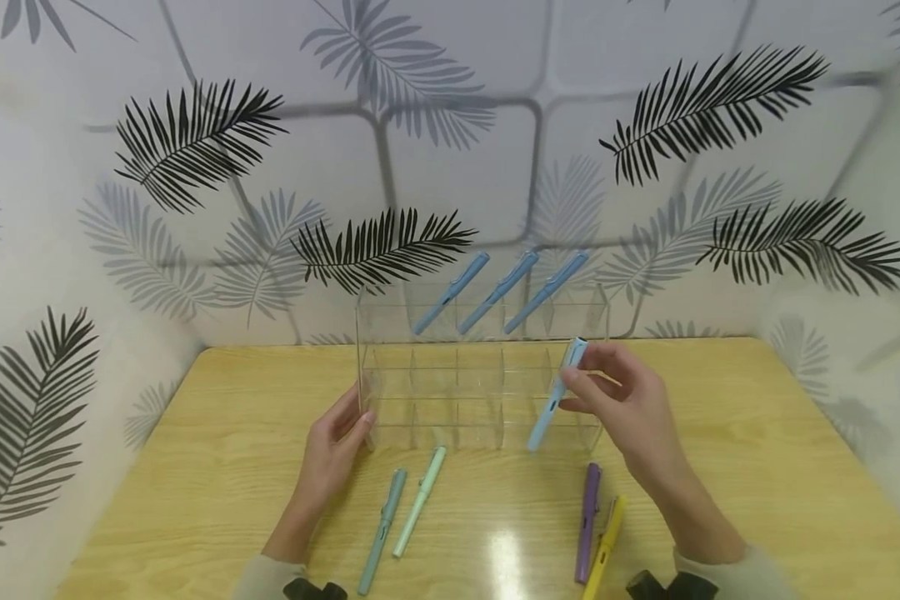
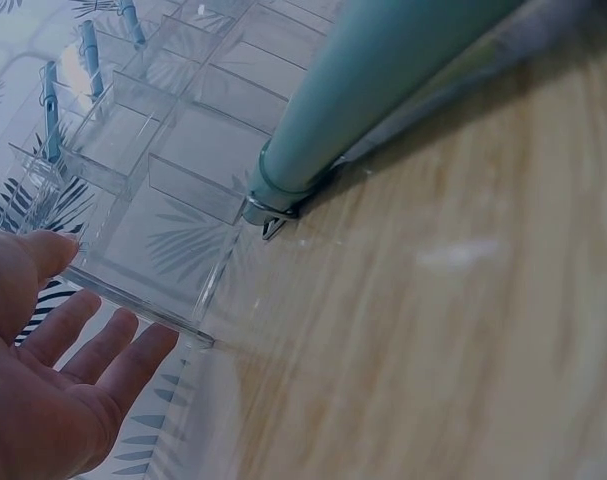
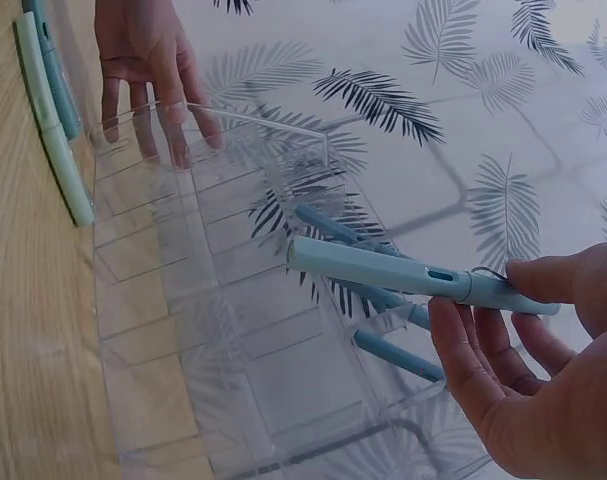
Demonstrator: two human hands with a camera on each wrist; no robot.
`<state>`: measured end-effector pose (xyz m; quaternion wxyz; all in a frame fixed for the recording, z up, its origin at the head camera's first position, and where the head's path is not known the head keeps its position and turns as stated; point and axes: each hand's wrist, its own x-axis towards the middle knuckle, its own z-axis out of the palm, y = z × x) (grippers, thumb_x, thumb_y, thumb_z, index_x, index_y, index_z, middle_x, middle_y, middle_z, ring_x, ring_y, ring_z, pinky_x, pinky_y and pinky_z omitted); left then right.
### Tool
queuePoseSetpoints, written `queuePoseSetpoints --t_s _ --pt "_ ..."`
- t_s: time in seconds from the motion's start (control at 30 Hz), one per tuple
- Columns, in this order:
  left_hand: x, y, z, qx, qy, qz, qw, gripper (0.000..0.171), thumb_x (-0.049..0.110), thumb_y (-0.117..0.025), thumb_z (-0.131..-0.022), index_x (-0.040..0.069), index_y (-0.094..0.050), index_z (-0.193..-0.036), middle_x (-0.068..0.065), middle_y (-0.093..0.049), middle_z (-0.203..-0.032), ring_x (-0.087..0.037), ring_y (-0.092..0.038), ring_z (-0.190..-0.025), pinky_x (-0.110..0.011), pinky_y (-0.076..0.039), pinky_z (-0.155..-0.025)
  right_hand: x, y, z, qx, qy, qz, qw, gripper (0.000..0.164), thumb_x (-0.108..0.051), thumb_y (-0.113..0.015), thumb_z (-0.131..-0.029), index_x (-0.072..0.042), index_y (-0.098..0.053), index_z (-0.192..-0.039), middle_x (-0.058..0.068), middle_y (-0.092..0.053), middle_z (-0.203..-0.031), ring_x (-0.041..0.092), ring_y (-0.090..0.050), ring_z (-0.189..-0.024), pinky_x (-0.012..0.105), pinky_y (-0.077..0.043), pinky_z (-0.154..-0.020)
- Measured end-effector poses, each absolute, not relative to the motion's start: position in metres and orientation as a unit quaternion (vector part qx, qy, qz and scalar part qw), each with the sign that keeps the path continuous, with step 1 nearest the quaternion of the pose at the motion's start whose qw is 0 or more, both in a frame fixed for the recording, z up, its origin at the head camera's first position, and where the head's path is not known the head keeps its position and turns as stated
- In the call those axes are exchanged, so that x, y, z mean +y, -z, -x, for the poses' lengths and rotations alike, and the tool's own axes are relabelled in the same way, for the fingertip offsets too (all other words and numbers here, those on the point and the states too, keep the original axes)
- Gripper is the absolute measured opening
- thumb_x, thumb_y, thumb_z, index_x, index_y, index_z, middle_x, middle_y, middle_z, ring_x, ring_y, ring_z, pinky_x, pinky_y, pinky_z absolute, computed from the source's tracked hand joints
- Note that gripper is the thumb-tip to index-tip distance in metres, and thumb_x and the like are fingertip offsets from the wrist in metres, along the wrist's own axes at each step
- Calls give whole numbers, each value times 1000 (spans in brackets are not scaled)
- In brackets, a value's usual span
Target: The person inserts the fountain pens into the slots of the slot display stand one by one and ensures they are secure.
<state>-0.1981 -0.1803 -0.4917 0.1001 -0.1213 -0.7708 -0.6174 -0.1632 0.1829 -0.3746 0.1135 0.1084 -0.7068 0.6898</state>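
A light blue pen (image 1: pixel 557 396) is pinched between the thumb and fingers of my right hand (image 1: pixel 630 400), slanting in front of the right part of a clear pen rack (image 1: pixel 480 368). The right wrist view shows the thumb on the pen's clip side and the fingertips beneath. My left hand (image 1: pixel 333 450) holds the rack's left side panel, thumb at the front edge and fingers along the outside. Three blue pens, among them a left one (image 1: pixel 450 293), a middle one (image 1: pixel 498 293) and a right one (image 1: pixel 546 293), lean side by side in the top row.
Before the rack on the wooden table (image 1: pixel 270 400) lie a grey-green pen (image 1: pixel 382 532) and a mint pen (image 1: pixel 420 502). Further right, a purple pen (image 1: pixel 587 523) lies beside a yellow pen (image 1: pixel 605 546). A leaf-patterned backdrop (image 1: pixel 450 183) stands behind the table.
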Motion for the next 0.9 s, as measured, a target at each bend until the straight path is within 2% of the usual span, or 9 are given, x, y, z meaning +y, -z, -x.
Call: queuePoseSetpoints --t_s 0.2,0.57,0.73,0.9 --pt "-179 490 197 -774 616 113 98 52 11 -60 -105 0 -44 -153 -20 -48 -153 -39 -52 -136 -34 -49 -106 166 365 177 -677 -713 -112 143 25 -1 -73 -95 7 -59 -114 10 -67 -104 19 -74 -88 43 -64 -77" --pt "-180 490 195 -779 608 113 107 51 10 -60 -105 -1 -45 -152 -22 -49 -152 -39 -53 -134 -28 -49 -105 132 368 204 -601 -767 -126 185 24 7 -71 -93 11 -58 -113 14 -65 -98 22 -75 -85 46 -63 -81" --pt "-179 491 195 -780 609 102 101 51 10 -61 -104 0 -46 -152 -21 -50 -151 -39 -54 -133 -32 -51 -104 118 372 210 -572 -787 -119 196 21 8 -71 -92 8 -59 -110 14 -64 -96 23 -75 -83 46 -63 -82" --pt "-179 490 195 -779 609 103 106 51 10 -62 -104 0 -47 -152 -20 -50 -151 -39 -55 -132 -30 -51 -104 105 373 215 -561 -793 -114 209 21 5 -74 -91 5 -61 -108 13 -65 -95 22 -75 -84 44 -63 -83"
